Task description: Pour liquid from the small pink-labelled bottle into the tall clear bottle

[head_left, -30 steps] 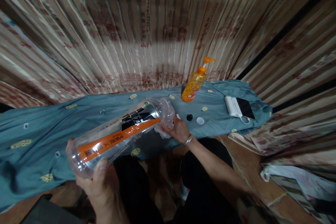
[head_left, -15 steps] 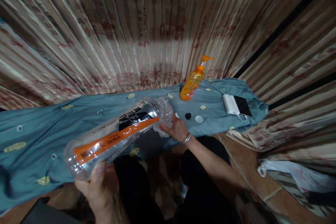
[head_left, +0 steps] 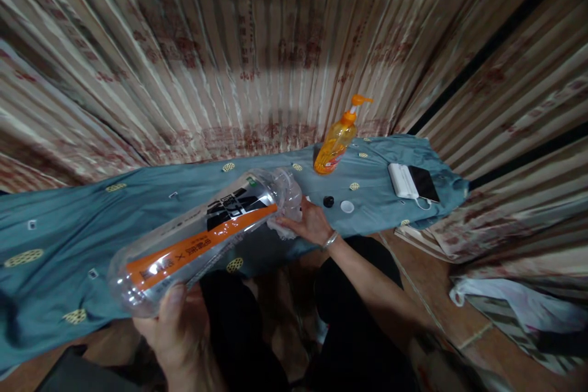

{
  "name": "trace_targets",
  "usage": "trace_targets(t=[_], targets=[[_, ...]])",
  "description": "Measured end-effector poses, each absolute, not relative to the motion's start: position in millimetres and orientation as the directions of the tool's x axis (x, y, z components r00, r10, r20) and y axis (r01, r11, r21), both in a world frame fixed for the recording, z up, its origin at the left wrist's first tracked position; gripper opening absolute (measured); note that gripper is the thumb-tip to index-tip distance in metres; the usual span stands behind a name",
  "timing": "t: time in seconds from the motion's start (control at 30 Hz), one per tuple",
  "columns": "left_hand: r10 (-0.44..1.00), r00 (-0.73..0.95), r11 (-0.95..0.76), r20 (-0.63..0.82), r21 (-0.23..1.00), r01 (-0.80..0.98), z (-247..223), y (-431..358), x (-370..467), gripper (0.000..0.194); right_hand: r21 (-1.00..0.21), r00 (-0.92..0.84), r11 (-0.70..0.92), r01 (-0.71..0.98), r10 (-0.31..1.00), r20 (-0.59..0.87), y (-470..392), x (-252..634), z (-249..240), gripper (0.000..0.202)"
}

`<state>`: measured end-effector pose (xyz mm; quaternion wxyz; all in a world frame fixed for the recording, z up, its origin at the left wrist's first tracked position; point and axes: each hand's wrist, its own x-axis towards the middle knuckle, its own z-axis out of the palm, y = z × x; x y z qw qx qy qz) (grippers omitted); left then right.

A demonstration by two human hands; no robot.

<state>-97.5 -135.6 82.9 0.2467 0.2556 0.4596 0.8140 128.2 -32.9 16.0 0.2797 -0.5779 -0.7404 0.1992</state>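
Observation:
A large clear plastic bottle (head_left: 193,239) with a silver, black and orange label lies slanted in front of me, its neck to the right. My left hand (head_left: 177,324) is closed around its lower end, thumb on top. At the neck end, my right hand (head_left: 310,222), with a bracelet at the wrist, grips a crumpled white tissue (head_left: 282,229) and presses it against the bottle. Part of the tissue is hidden behind the fingers and the bottle. A small black cap (head_left: 328,201) and a white round lid (head_left: 347,206) lie right of that hand.
An orange pump bottle (head_left: 335,144) stands at the back of the blue cloth-covered surface (head_left: 151,196). A white power bank (head_left: 400,181) with a cable lies beside a dark phone (head_left: 423,184) at the right. Pleated curtains (head_left: 206,61) hang behind. A white bag (head_left: 514,303) is at the lower right.
Almost nothing differs. The view has shifted very slightly, and both hands keep their hold at the two ends of the bottle.

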Motion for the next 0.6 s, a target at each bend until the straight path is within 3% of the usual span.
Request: trace_targets(t=[0.2,0.4,0.6], targets=[[0.648,-0.721,-0.467,0.243,0.875,-0.125,85,-135,-96,0.05,-0.6,-0.152,0.213,0.771,0.977,0.151,-30,130,20,0.064],[0.64,-0.724,-0.469,0.257,0.877,-0.103,88,-135,-96,0.049,-0.602,-0.149,0.159,0.782,0.987,0.066,-24,129,31,0.068],[0.625,-0.735,-0.467,0.262,0.881,-0.083,89,-135,-94,0.056,-0.575,-0.147,0.171,0.8,0.985,0.089,-25,125,34,0.063]])
